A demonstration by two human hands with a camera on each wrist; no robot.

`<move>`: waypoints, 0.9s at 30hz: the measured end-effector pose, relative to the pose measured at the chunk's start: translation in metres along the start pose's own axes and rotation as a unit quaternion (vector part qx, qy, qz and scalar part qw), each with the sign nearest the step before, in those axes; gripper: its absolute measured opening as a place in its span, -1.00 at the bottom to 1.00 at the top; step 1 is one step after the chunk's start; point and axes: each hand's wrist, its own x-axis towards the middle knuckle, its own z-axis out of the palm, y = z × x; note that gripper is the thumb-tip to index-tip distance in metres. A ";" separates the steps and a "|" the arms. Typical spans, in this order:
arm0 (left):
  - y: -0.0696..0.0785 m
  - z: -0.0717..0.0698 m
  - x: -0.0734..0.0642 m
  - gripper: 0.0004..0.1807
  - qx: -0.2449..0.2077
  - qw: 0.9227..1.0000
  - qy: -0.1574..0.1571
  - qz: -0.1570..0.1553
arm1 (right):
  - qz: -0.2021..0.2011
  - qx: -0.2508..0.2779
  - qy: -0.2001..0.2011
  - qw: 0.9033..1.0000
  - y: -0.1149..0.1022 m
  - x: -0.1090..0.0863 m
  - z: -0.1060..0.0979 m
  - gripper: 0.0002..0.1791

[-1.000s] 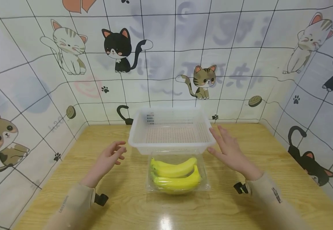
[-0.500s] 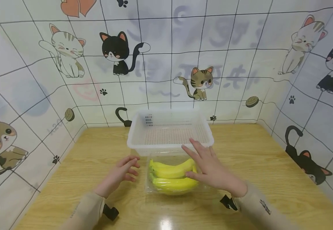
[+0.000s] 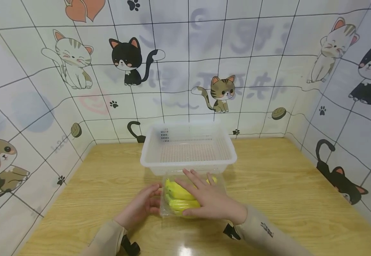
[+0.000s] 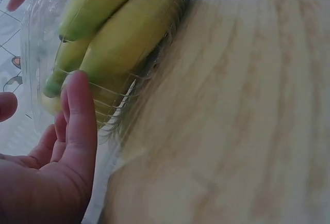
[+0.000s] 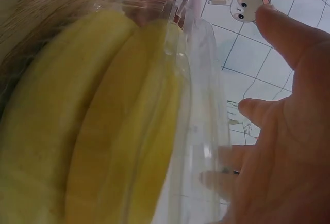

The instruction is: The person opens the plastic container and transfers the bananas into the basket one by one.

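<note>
A clear plastic clamshell box lies on the table with several yellow bananas inside, its lid down over them. My left hand is at the box's left end, fingers loosely bent and fingertips right at the side wall; in the left wrist view one fingertip overlaps the ribbed wall near the green banana tips. Over the right part of the lid spreads my right hand, fingers extended and apart, hiding some of the fruit. The right wrist view shows its palm and fingers facing the lid.
A white perforated plastic basket stands directly behind the box, near the back wall. Both stand on the wood-grain table. Walls with a printed cat-and-grid covering enclose the table at the back and both sides.
My right hand has come from beside the basket's right corner, leftward and nearer, to over the box lid. My left hand has moved right and nearer, to the box's left end.
</note>
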 end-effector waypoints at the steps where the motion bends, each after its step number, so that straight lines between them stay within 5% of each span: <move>1: -0.001 0.000 0.000 -0.46 -0.001 1.000 -0.003 -0.001 | 0.001 0.004 -0.004 1.000 0.000 0.002 0.002 -0.03; 10: -0.006 -0.001 0.001 -0.58 -0.047 0.999 -0.012 -0.010 | 0.021 0.013 -0.038 0.999 0.000 0.016 0.012 -0.06; 20: -0.006 -0.005 0.002 -0.63 -0.066 0.996 -0.065 0.003 | 0.025 -0.011 -0.050 0.998 0.000 0.017 0.016 -0.10; 27: -0.007 -0.005 0.003 -0.68 -0.068 0.996 -0.059 -0.003 | 0.025 -0.016 -0.052 0.998 -0.003 0.017 0.017 -0.10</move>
